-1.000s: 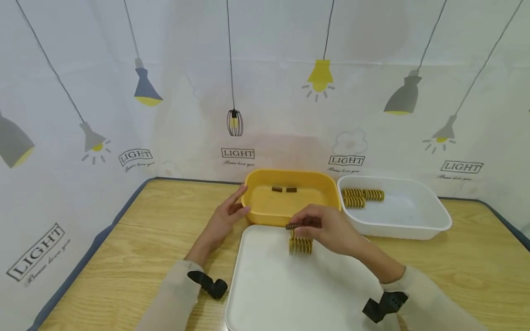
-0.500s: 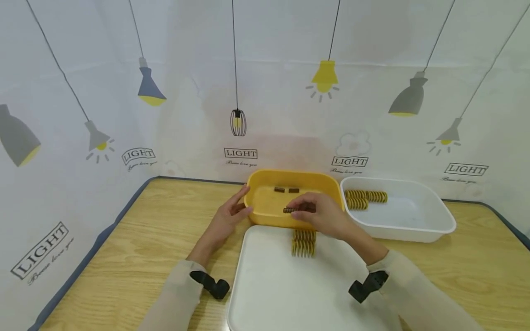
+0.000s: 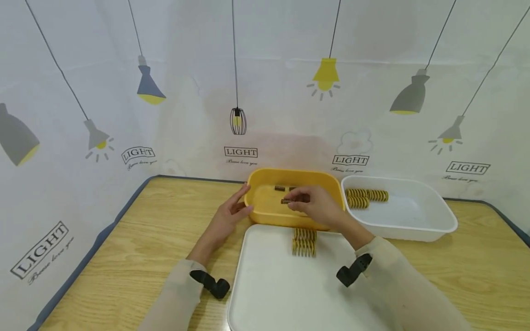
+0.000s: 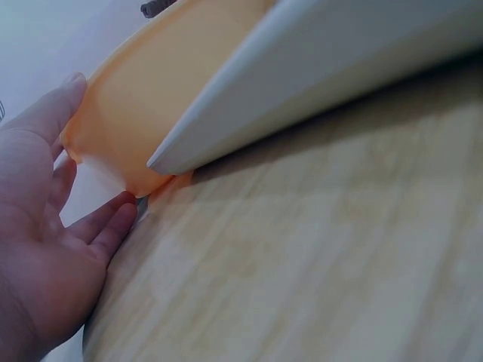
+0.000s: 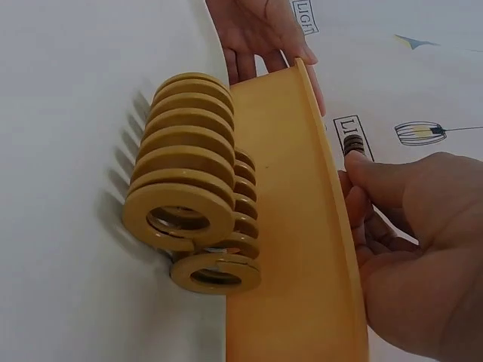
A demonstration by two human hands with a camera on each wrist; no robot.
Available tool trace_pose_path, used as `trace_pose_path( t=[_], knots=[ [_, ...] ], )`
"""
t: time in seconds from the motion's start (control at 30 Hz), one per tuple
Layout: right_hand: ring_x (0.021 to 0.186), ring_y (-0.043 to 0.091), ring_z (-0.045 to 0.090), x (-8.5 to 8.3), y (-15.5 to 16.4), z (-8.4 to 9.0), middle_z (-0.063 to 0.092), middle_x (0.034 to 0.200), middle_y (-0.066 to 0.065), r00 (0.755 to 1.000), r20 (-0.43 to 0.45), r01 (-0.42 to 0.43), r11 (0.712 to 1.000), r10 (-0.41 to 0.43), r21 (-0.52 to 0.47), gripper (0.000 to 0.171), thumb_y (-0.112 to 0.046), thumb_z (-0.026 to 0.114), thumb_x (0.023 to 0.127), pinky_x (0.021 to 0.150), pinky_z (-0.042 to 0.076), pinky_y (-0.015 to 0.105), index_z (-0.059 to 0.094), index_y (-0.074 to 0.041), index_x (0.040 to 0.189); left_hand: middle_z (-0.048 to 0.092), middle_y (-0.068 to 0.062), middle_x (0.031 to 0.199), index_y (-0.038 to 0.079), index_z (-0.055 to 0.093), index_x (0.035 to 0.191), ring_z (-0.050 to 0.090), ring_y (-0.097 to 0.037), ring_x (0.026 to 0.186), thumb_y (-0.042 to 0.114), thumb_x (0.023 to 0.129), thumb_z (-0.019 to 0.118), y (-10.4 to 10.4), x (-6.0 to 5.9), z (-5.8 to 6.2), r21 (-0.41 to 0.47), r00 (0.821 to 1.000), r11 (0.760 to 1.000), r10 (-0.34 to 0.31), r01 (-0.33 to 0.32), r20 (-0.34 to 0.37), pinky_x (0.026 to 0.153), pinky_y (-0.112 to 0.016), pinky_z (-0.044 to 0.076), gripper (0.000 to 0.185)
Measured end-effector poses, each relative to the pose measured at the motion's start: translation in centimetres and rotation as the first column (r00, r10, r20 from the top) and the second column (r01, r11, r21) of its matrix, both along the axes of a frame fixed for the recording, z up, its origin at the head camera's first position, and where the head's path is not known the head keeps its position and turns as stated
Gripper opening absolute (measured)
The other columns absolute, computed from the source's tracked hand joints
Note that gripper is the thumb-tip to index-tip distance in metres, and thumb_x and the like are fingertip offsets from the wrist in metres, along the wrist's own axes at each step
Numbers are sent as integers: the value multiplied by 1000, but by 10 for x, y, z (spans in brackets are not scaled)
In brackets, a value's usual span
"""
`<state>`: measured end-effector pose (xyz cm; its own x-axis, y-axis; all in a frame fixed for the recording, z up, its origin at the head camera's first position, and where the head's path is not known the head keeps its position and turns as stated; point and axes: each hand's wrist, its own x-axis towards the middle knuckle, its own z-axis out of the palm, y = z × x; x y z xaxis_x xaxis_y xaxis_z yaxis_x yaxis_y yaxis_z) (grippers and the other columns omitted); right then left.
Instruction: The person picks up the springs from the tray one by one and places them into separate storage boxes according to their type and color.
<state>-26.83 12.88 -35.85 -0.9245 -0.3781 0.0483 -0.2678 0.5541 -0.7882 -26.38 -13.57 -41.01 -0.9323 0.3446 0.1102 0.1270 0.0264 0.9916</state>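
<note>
On a wood-grain counter (image 3: 124,239), the left hand (image 3: 225,217) rested with fingers extended and apart against the nine o'clock end of a yellow rectangular plastic bin (image 3: 269,219). Inside, toward twelve o'clock, lay two small dark coil springs (image 3: 279,188), end to end with a gap. The right hand (image 3: 318,205) pinched a third small dark coil spring (image 3: 285,201) between thumb and fingers over the bin's floor; whether it touched the floor could not be told. At the bin's six o'clock lay a flat white tray (image 3: 269,285), with two thick yellow coil springs (image 3: 304,248) side by side near its twelve o'clock edge. Just beside the bin, at its three o'clock, a white rectangular tub (image 3: 410,232) held three thick yellow coil springs (image 3: 358,202), bunched at its nine o'clock end.
</note>
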Motion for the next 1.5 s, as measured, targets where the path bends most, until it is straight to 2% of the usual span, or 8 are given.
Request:
trace_pose_path(
  t=[0.17,0.43,0.67,0.97,1.13,1.37,1.5],
  knots=[
    [85,20,59,-9,-4,-6,67,100,0,1000,1,3,1000,-3,7,13,-17,68,91,72,53,31,71,-16,103,16,6,158,12,30,151,38,-37,131,13,96,59,-1,-1,-1,4,1000,1000,1,-1,1,105,-39,36,62],
    [89,29,61,-17,-7,-8,67,99,2,999,37,19,1000,-18,-11,14,-14,66,91,76,55,38,72,-12,104,18,16,155,19,31,151,38,-31,132,17,97,58,-3,-12,-23,-13,1000,1000,12,-12,-19,107,-42,34,61],
    [90,30,61,-27,-6,-14,66,99,4,996,73,49,999,-48,-16,15,-13,66,91,77,54,41,72,-12,105,21,16,155,17,33,151,41,-30,130,21,95,61,-3,-11,-23,-15,999,1000,27,-27,-43,105,-42,36,62],
    [87,20,60,-37,-8,-18,68,99,3,994,68,75,994,-80,82,14,-10,68,90,75,52,32,73,-10,103,22,19,153,19,34,150,43,-25,129,22,95,61,-3,-11,-24,-19,999,999,35,-35,-22,105,-40,36,62],
    [85,21,59,-41,-8,-19,69,99,5,992,92,80,992,-89,99,15,-4,67,89,71,50,30,73,-7,102,19,17,155,20,32,151,41,-26,131,21,96,60,-2,-12,-21,-21,1000,1000,21,-21,-9,106,-40,35,61],
    [78,20,55,-47,-9,-24,67,96,4,989,94,95,984,-110,151,13,-8,71,87,61,46,27,74,-8,99,16,8,158,18,33,150,39,-30,131,16,96,59,-1,-1,1,-20,1000,1000,2,-2,17,107,-40,34,60],
    [79,20,54,-49,-10,-28,66,98,5,991,78,96,978,-112,184,13,-8,71,86,64,46,27,74,-7,98,16,7,158,16,32,150,39,-30,132,16,96,59,-1,2,4,-31,1000,1000,2,-2,14,107,-40,35,61]
  ],
)
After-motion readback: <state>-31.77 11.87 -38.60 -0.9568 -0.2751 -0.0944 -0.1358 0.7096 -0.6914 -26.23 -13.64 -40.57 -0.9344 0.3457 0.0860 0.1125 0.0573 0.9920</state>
